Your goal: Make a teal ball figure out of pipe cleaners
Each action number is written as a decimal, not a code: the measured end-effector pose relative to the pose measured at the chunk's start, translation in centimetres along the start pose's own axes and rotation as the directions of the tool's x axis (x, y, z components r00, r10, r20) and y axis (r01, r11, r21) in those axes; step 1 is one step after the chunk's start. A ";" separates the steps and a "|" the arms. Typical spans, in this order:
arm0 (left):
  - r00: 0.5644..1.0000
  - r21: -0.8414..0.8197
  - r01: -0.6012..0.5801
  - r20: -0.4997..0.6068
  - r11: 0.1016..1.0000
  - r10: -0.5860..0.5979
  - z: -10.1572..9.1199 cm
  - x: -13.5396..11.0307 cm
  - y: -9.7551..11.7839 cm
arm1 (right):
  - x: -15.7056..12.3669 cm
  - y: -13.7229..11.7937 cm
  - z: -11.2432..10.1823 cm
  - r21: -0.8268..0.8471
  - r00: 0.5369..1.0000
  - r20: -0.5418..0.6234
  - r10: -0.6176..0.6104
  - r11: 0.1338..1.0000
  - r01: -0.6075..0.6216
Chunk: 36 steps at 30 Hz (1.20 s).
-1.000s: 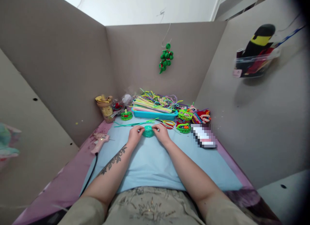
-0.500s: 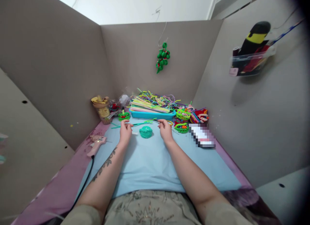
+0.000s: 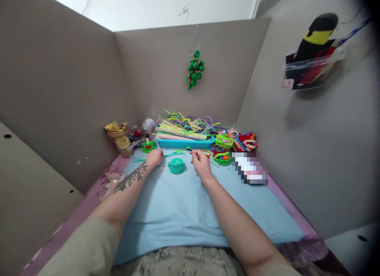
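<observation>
My left hand [image 3: 154, 158] is closed, back of the hand up, beside teal pipe cleaner strands [image 3: 175, 153] that show on both sides of it. Whether it grips them is unclear. Across from it, my right hand [image 3: 201, 164] has its thumb and fingers pinched together; what they hold, if anything, is too small to make out. Between the hands and slightly nearer me sits a rounded teal fuzzy piece [image 3: 176, 166], touched by neither. Just behind my right hand lies a tool with a yellow looped handle [image 3: 208, 152], partly hidden.
A blue tray [image 3: 184, 143] heaped with pipe cleaners stands at the back. Green fuzzy figures [image 3: 149, 145] sit left and right of it. A pixelated phone-shaped thing [image 3: 251, 169] lies right. My left forearm partly covers a pink glue gun [image 3: 110, 181]. Grey panels [image 3: 160, 70] enclose the table.
My left hand has turned over, knuckles up, and shifted slightly right, its forearm now over the glue gun. My right fingers have curled in closer. The view has shifted a little.
</observation>
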<state>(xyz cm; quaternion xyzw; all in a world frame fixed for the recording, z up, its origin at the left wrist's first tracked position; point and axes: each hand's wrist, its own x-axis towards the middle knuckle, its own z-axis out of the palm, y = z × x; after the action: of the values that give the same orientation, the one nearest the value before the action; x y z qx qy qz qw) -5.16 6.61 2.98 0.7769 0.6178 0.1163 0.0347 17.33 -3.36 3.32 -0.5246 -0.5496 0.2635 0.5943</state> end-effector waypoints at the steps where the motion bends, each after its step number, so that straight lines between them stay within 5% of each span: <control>1: 1.000 -0.008 -0.004 0.001 1.000 0.004 -0.2 0.1 -0.2 | 0.1 0.1 0.0 -0.010 1.000 0.003 -0.010 1.000 0.010; 11: 0.994 -0.120 -0.061 0.088 0.991 0.072 -2.0 2.2 -1.9 | -0.1 -0.1 0.3 -0.108 0.992 0.063 -0.111 0.987 0.118; 19: 0.996 -0.148 -0.093 -0.007 0.985 0.093 -1.2 1.7 -2.5 | -0.2 0.1 0.5 -0.132 0.984 0.106 -0.140 0.979 0.154; 26: 0.955 0.000 -0.162 0.250 0.987 0.157 -1.2 0.4 -1.0 | -0.4 0.2 0.8 -0.157 0.976 0.148 -0.162 0.970 0.185; 33: 0.996 -0.274 -0.082 -0.051 0.958 0.070 -2.6 1.6 -1.4 | -0.5 0.4 0.8 -0.190 0.972 0.165 -0.164 0.962 0.195; 36: 0.982 -0.248 -0.091 0.138 0.965 0.128 -3.4 1.5 -1.6 | -0.5 0.4 0.9 -0.183 0.971 0.166 -0.171 0.962 0.201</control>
<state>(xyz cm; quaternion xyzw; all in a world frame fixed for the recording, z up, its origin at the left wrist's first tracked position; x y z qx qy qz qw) -7.14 8.14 6.19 0.8066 0.5507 0.1321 0.1693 16.49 -3.43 2.65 -0.5060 -0.6628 0.1885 0.5188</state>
